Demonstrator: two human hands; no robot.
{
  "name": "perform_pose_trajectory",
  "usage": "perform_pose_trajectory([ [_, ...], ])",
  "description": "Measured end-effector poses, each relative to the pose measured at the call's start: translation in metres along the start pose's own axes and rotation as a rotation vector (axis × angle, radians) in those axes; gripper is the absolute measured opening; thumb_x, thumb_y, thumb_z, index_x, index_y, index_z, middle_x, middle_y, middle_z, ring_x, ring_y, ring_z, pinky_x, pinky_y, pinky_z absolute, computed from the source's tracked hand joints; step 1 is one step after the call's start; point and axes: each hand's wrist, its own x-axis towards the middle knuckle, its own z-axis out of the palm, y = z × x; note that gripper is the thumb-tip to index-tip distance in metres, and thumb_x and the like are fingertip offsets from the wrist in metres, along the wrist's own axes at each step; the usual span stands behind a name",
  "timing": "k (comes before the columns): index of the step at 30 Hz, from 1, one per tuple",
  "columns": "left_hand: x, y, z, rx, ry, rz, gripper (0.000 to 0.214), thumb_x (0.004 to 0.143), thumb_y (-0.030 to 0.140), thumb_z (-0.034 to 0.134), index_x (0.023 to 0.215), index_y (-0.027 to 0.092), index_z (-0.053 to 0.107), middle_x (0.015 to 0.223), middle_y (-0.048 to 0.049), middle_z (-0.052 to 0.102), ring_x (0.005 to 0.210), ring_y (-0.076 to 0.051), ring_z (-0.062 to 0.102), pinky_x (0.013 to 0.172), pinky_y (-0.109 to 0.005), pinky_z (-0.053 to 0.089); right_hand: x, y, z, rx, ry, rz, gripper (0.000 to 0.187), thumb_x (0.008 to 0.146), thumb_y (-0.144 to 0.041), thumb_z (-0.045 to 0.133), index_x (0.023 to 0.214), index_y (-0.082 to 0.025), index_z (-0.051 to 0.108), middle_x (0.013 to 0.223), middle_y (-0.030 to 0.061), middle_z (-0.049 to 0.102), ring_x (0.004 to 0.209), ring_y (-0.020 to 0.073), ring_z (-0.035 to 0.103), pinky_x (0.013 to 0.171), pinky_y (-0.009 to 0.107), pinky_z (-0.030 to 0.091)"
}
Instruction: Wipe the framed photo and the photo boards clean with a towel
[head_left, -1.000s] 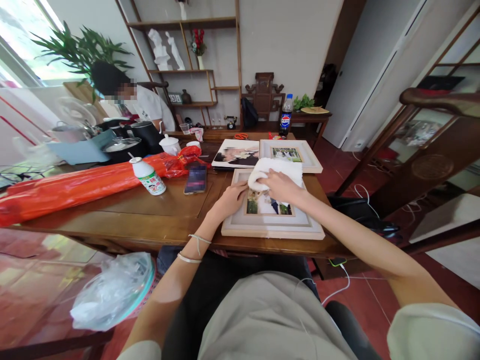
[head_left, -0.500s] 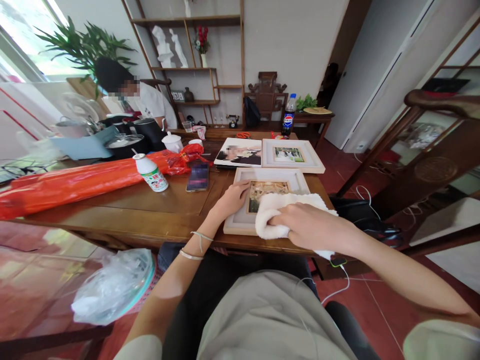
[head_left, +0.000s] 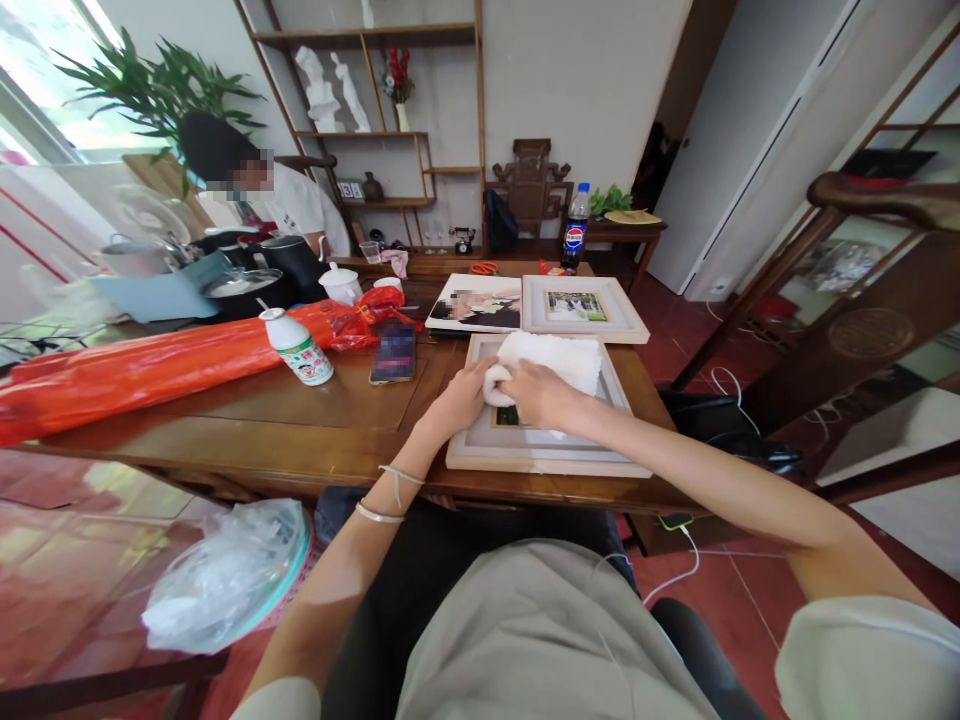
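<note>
A light wooden picture frame (head_left: 551, 463) lies flat on the table in front of me, a small picture inside its pale mat. My right hand (head_left: 541, 394) is closed on a bunched white cloth (head_left: 559, 360) and presses it onto the face of the frame, hiding most of the picture. On the left part of the same frame rests my left hand (head_left: 463, 398), its fingers laid out flat and reaching up to the edge of the cloth. Both hands are almost touching.
Behind lie a second framed picture (head_left: 577, 305) and a photo panel (head_left: 476, 302). Left of them are a phone (head_left: 393, 354), a white bottle (head_left: 297, 347) and a long red plastic-wrapped bundle (head_left: 172, 365). A cola bottle (head_left: 576, 228) stands at the back. Another person (head_left: 304, 205) sits far left.
My right hand has carried the cloth left and away from me, from the frame's near right corner to its upper middle. My left hand stays at the left side.
</note>
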Motion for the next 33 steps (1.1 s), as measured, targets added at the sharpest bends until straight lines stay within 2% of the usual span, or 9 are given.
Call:
perform_pose_trajectory([
  [3, 0.001, 0.001, 0.001, 0.007, 0.0, -0.044, 0.045, 0.085, 0.01, 0.04, 0.129, 0.014, 0.047, 0.122, -0.0158, 0.06, 0.109, -0.026, 0.06, 0.094, -0.041, 0.047, -0.017, -0.004, 0.002, -0.016, 0.032, -0.132, 0.03, 0.074, -0.002, 0.045, 0.094, -0.011, 0.065, 0.098, 0.0134, 0.063, 0.093, 0.0248, 0.055, 0.076, 0.034, 0.041],
  [6, 0.004, 0.002, 0.002, 0.015, -0.008, -0.055, 0.039, 0.09, 0.014, 0.037, 0.127, 0.015, 0.05, 0.12, -0.0139, 0.062, 0.109, -0.025, 0.06, 0.094, -0.04, 0.047, -0.042, -0.021, -0.005, 0.031, 0.043, -0.217, 0.03, 0.074, -0.004, 0.047, 0.095, -0.013, 0.065, 0.101, 0.0126, 0.062, 0.096, 0.0244, 0.053, 0.079, 0.035, 0.041],
  [9, 0.006, 0.001, 0.003, 0.029, -0.004, -0.032, 0.037, 0.09, 0.014, 0.038, 0.123, 0.014, 0.054, 0.125, -0.0134, 0.06, 0.116, -0.024, 0.056, 0.1, -0.039, 0.043, -0.058, -0.049, -0.016, 0.084, 0.071, -0.185, 0.031, 0.074, -0.006, 0.046, 0.097, -0.015, 0.065, 0.103, 0.0126, 0.062, 0.093, 0.0247, 0.054, 0.073, 0.034, 0.042],
  [12, 0.006, -0.001, 0.003, 0.033, -0.006, -0.018, 0.035, 0.09, 0.017, 0.04, 0.121, 0.013, 0.056, 0.128, -0.0131, 0.058, 0.121, -0.023, 0.053, 0.105, -0.039, 0.04, -0.06, -0.078, -0.02, 0.059, 0.088, -0.104, 0.026, 0.076, -0.01, 0.046, 0.094, -0.014, 0.064, 0.103, 0.0159, 0.061, 0.09, 0.0273, 0.055, 0.065, 0.034, 0.043],
  [16, 0.005, -0.002, 0.003, 0.038, -0.025, -0.01, 0.036, 0.089, 0.018, 0.043, 0.121, 0.013, 0.057, 0.13, -0.0124, 0.057, 0.122, -0.022, 0.052, 0.106, -0.039, 0.039, -0.057, -0.09, -0.02, -0.005, 0.069, -0.047, 0.023, 0.077, -0.011, 0.046, 0.091, -0.014, 0.063, 0.098, 0.0191, 0.061, 0.086, 0.03, 0.055, 0.061, 0.036, 0.041],
  [21, 0.005, 0.0, 0.004, 0.079, -0.009, 0.005, 0.035, 0.089, 0.025, 0.047, 0.12, 0.012, 0.058, 0.129, -0.0143, 0.057, 0.122, -0.024, 0.052, 0.106, -0.041, 0.038, -0.091, -0.056, -0.029, 0.039, -0.057, -0.044, 0.025, 0.074, -0.006, 0.046, 0.089, -0.015, 0.064, 0.09, 0.0143, 0.064, 0.079, 0.0257, 0.058, 0.06, 0.033, 0.039],
  [24, 0.005, 0.001, 0.004, 0.087, -0.017, -0.016, 0.036, 0.09, 0.025, 0.047, 0.12, 0.011, 0.059, 0.129, -0.0146, 0.057, 0.122, -0.024, 0.052, 0.106, -0.039, 0.039, -0.117, -0.03, -0.037, 0.017, -0.144, 0.122, 0.027, 0.071, -0.005, 0.046, 0.084, -0.017, 0.066, 0.081, 0.0107, 0.066, 0.073, 0.0239, 0.059, 0.059, 0.033, 0.037],
  [27, 0.005, 0.001, 0.003, 0.087, -0.04, -0.025, 0.036, 0.09, 0.024, 0.046, 0.122, 0.011, 0.058, 0.132, -0.0142, 0.055, 0.123, -0.024, 0.051, 0.105, -0.039, 0.04, -0.126, -0.005, -0.035, -0.068, -0.202, 0.293, 0.03, 0.069, -0.004, 0.046, 0.082, -0.018, 0.068, 0.082, 0.0112, 0.067, 0.076, 0.0251, 0.06, 0.061, 0.034, 0.038],
  [33, 0.006, -0.002, 0.003, 0.103, -0.068, -0.005, 0.037, 0.091, 0.027, 0.044, 0.123, 0.012, 0.057, 0.134, -0.0139, 0.053, 0.127, -0.023, 0.047, 0.106, -0.038, 0.038, -0.09, 0.058, 0.0, -0.11, 0.039, 0.298, 0.04, 0.073, -0.007, 0.046, 0.104, -0.019, 0.068, 0.109, 0.0131, 0.063, 0.096, 0.0277, 0.057, 0.077, 0.038, 0.04],
])
